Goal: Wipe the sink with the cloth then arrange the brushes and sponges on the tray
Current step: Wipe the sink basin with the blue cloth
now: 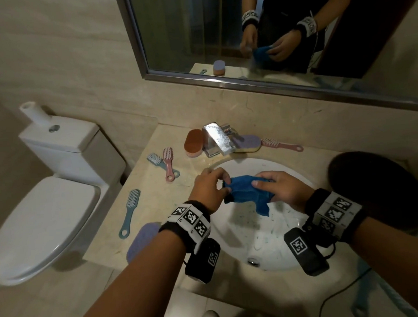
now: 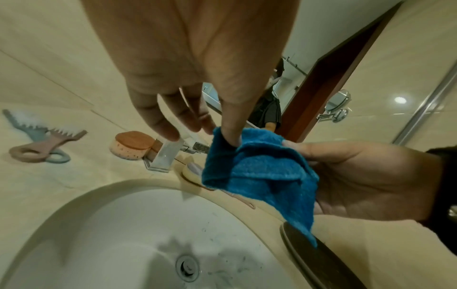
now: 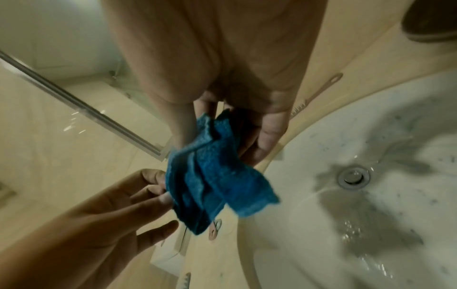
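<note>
Both hands hold a crumpled blue cloth (image 1: pixel 246 191) (image 2: pixel 262 172) (image 3: pixel 212 176) above the white sink (image 1: pixel 268 240). My left hand (image 1: pixel 222 184) (image 2: pixel 230 136) pinches the cloth's left edge between thumb and fingers. My right hand (image 1: pixel 262 182) (image 3: pixel 222 125) grips its right side, and a corner hangs down toward the basin. A dark round tray (image 1: pixel 379 190) sits on the counter right of the sink. Loose on the counter are a blue brush (image 1: pixel 154 160), a pink brush (image 1: pixel 168 163), another blue brush (image 1: pixel 130 211), an orange sponge (image 1: pixel 193 142) and a purple sponge (image 1: pixel 142 239).
The chrome faucet (image 1: pixel 218 138) stands behind the basin, with a purple-and-yellow sponge (image 1: pixel 248 143) and a pink brush (image 1: pixel 282 146) to its right. A toilet (image 1: pixel 48 215) stands left of the counter, and a mirror (image 1: pixel 269 34) hangs on the wall behind. The drain (image 1: pixel 253 261) is near me.
</note>
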A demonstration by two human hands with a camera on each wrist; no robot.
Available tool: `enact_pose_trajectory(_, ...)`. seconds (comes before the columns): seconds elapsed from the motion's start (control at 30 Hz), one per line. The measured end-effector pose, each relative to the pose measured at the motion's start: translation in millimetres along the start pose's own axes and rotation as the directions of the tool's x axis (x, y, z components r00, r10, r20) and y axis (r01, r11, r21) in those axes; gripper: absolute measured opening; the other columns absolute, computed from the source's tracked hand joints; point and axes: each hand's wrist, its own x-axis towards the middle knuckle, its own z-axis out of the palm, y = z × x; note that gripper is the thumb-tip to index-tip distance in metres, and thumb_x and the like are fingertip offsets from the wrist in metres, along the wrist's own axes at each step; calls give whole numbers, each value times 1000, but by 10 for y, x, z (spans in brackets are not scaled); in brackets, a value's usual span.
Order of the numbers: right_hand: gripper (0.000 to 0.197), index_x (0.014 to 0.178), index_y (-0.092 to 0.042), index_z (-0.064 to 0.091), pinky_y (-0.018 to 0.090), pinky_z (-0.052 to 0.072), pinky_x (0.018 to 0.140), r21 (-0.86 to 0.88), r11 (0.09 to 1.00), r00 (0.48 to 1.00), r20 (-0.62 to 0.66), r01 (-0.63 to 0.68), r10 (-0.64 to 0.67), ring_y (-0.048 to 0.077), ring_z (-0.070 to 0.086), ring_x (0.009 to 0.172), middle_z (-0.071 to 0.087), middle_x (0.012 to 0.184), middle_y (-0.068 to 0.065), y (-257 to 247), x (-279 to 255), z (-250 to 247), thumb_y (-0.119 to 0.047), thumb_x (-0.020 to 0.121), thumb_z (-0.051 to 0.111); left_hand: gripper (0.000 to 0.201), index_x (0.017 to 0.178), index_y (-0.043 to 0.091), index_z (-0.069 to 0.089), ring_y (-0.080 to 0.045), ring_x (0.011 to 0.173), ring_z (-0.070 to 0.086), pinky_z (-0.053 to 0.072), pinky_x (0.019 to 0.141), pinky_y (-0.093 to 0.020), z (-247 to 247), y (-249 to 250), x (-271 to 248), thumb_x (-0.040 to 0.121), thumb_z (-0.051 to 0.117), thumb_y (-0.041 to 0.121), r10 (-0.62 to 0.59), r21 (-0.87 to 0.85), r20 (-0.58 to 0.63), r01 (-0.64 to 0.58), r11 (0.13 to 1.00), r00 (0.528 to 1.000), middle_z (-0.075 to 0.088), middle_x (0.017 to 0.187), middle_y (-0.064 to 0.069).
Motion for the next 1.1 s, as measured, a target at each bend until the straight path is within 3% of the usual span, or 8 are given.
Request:
enact_pose_trajectory(0.2, 16, 107, -10, 55, 32, 54, 77, 225, 974, 999, 27, 11, -18, 21, 64, 85, 65, 97, 11, 107, 52, 93, -4, 95, 47, 38, 128, 14, 52, -21, 104, 62, 49, 97, -37, 85, 29, -5, 92, 56, 20, -59, -166, 243, 102, 981, 968, 60, 123, -8)
enact_pose_trajectory(0.3, 17, 103, -12, 56, 24, 55, 73, 312, 950, 999, 47, 9, -25, 14, 66, 81, 65, 94, 7, 112, 25, 131, -3, 94, 45, 41, 125, 8, 52, -22, 91, 62, 51, 86, -33, 70, 69, -33, 86, 64, 14, -51, -340, 352, 179, 923, 935, 64, 112, -15)
enact_pose_trajectory(0.37, 16, 103, -13, 57, 22, 55, 72, 304, 953, 999, 32, 10, -21, 13, 66, 82, 65, 94, 5, 124, 28, 130, -3, 93, 48, 47, 116, 13, 55, -24, 94, 64, 53, 88, -36, 66, 65, -28, 74, 73, 23, -55, -281, 345, 159, 946, 937, 66, 107, -12)
enact_pose_trajectory(0.5, 42, 115, -30, 54, 25, 49, 83, -129, 987, 981, -154, 98, -118, 18, 54, 101, 54, 112, 2, 147, 62, 87, -6, 83, 66, 28, 106, 15, 59, -29, 95, 64, 51, 90, -46, 80, -22, -9, 80, 69, 18, -99, -128, 272, 138, 982, 957, 68, 102, -12)
enact_pose_trajectory(0.6, 52, 119, -37, 53, 18, 42, 90, -345, 900, 957, -8, 268, -288, 7, 50, 112, 53, 124, -8, 99, 13, 78, -2, 82, 65, 26, 101, 14, 63, -29, 95, 63, 50, 92, -45, 43, -4, -28, 79, 66, 25, -83, -179, 295, 140, 974, 952, 68, 98, -11)
enact_pose_trajectory(0.7, 47, 119, -26, 58, 22, 49, 91, -278, 929, 967, 131, 246, -217, 8, 58, 109, 61, 118, -6, 113, -9, 100, -1, 80, 68, 38, 100, 9, 66, -30, 92, 63, 51, 88, -41, 15, 16, -26, 73, 57, 34, -62, -180, 301, 120, 976, 952, 69, 97, -15)
enact_pose_trajectory(0.9, 31, 105, -11, 54, 17, 53, 64, -127, 982, 979, -136, 136, -153, 18, 65, 81, 68, 95, 10, 219, 140, 189, 0, 80, 69, 44, 122, 12, 51, -25, 104, 61, 53, 89, -42, 102, -30, -49, 82, 69, 16, -91, -229, 128, 119, 966, 988, 58, 118, -10)
enact_pose_trajectory(1.1, 25, 111, -11, 56, 31, 54, 81, 323, 946, 999, 47, -33, 19, 21, 64, 97, 64, 106, 8, 352, 281, 278, -15, 87, 62, 32, 101, 13, 54, -15, 76, 61, 53, 55, -13, 141, -200, -53, 77, 69, -2, -122, -336, 64, 136, 932, 991, 60, 96, -7)
